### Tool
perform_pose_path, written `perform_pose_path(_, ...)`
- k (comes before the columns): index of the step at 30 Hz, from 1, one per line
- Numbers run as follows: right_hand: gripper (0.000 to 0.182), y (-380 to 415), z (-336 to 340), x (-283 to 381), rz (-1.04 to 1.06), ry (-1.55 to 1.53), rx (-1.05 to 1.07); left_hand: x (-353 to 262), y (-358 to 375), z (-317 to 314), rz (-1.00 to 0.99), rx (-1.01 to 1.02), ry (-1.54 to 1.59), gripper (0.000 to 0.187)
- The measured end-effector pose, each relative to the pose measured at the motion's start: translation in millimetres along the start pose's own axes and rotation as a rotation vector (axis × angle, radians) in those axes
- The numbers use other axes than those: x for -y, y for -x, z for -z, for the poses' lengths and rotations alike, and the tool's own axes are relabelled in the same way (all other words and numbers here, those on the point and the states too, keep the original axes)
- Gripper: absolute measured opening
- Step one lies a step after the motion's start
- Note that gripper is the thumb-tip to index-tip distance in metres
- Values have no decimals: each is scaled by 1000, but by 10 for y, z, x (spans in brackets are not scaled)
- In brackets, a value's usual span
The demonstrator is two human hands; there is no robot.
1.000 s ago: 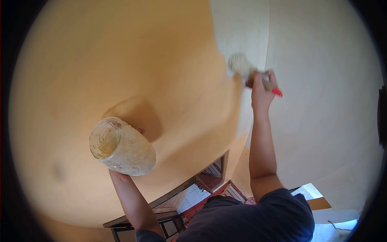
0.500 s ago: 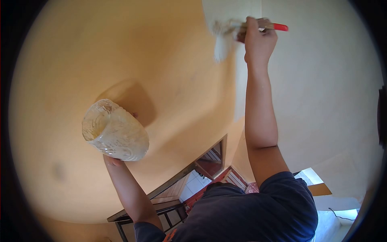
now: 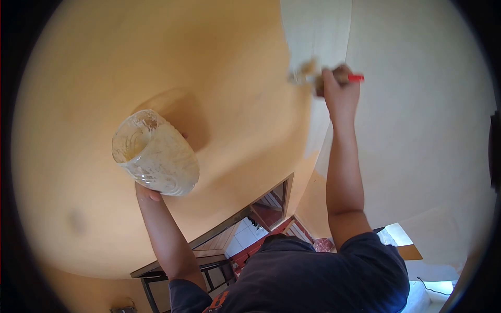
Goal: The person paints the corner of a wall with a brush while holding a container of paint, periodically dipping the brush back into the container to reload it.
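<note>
In my right hand point(image 3: 340, 93) is a paintbrush point(image 3: 356, 78) with a red handle end, its bristles blurred against the wall near the corner. White paint point(image 3: 315, 31) covers a strip of the orange-yellow wall point(image 3: 224, 68) there. At the left, my left hand point(image 3: 150, 193) holds up a clear plastic container point(image 3: 166, 161) from below, its open mouth tilted to the left. Whitish paint smears the container's sides. Most of the left hand's fingers are hidden behind it; a fingertip shows at its right side.
To the right stands a pale wall point(image 3: 417, 125) meeting the orange-yellow one at a corner. Below are a framed opening point(image 3: 274, 203), white floor tiles point(image 3: 242, 237), a dark metal frame point(image 3: 214, 274) and a brown panel point(image 3: 410, 252). A dark cable point(image 3: 433, 288) hangs at lower right.
My right hand and the paintbrush have moved down along the wall's corner, and the white strip there is wider. The container in my left hand has shifted slightly up and right in view.
</note>
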State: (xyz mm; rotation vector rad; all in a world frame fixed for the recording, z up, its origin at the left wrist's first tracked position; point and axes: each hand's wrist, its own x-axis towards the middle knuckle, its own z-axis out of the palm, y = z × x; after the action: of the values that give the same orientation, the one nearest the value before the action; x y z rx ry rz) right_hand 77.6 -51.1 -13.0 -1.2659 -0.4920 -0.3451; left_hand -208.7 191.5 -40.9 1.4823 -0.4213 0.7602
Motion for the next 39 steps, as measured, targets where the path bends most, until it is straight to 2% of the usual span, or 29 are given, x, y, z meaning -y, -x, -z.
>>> perform_pose_path(2, 17, -314, -225, 2, 146, 76, -56, 12, 1, 3, -18, 23, 7, 122)
perform_pose_path(5, 17, -533, -384, 516, 162, 58, -107, 7, -53, 28, -74, 155, 78, 123)
perform_pose_path(7, 18, -599, -419, 668, 331, -297, -82, 1, -1, 27, -15, 77, 67, 123)
perform_pose_path(10, 17, -489, -410, 655, 412, -482, -173, 14, 75, 43, 22, -36, 2, 124)
perform_pose_path(11, 18, -369, -374, 541, 396, -300, -193, 15, 88, 36, 13, -73, -38, 125)
perform_pose_path(12, 21, -322, -396, 283, 372, -280, -170, -3, 111, 5, 4, -78, -39, 125)
perform_pose_path(13, 24, -110, -364, 175, 434, -118, -152, -39, 145, -44, 59, -170, -52, 125)
perform_pose_path(14, 24, 42, -293, -27, 323, -90, -107, -61, 178, -73, 112, -262, -62, 125)
perform_pose_path(16, 24, 355, -121, -346, 91, -126, -34, -8, 323, 165, 127, -259, -69, 125)
perform_pose_path(18, 23, 578, 21, -368, -91, -187, -19, 46, 365, 243, 150, -252, -78, 126)
perform_pose_path(21, 24, 393, 122, -294, -2, -146, -65, 50, 325, 254, 130, -240, -64, 125)
perform_pose_path(22, 24, 228, 100, -242, 95, -77, -33, 44, 320, 268, 122, -232, -65, 125)
perform_pose_path(24, 22, -90, -75, 5, 105, -132, 17, 26, 270, 191, 139, -213, -62, 125)
perform_pose_path(25, 23, -323, -181, -33, 183, 14, -33, -6, 193, 76, 122, -170, -55, 125)
perform_pose_path(26, 26, -420, -236, 158, 135, 45, 4, -24, 118, 2, 97, -129, -47, 125)
perform_pose_path(27, 28, -557, -274, 233, 211, 45, -70, -33, 86, -21, 112, -128, -43, 125)
perform_pose_path(29, 17, -561, -307, 575, 279, -232, -83, -30, 82, -44, 105, -122, -35, 126)
perform_pose_path(30, 20, -493, -330, 686, 353, -395, -88, -24, 97, -47, 115, -128, -33, 126)
perform_pose_path(34, 16, -239, -306, 71, 298, -327, -78, 6, 186, 61, 109, -140, -83, 125)
perform_pose_path(35, 19, -73, -253, -155, 245, -243, -41, 16, 243, 106, 127, -160, -94, 124)
perform_pose_path(37, 18, 299, -72, -339, -9, -290, 4, 47, 317, 184, 115, -196, -79, 124)
perform_pose_path(39, 17, 490, 155, -627, -122, -155, 36, 44, 343, 191, 105, -226, -58, 124)
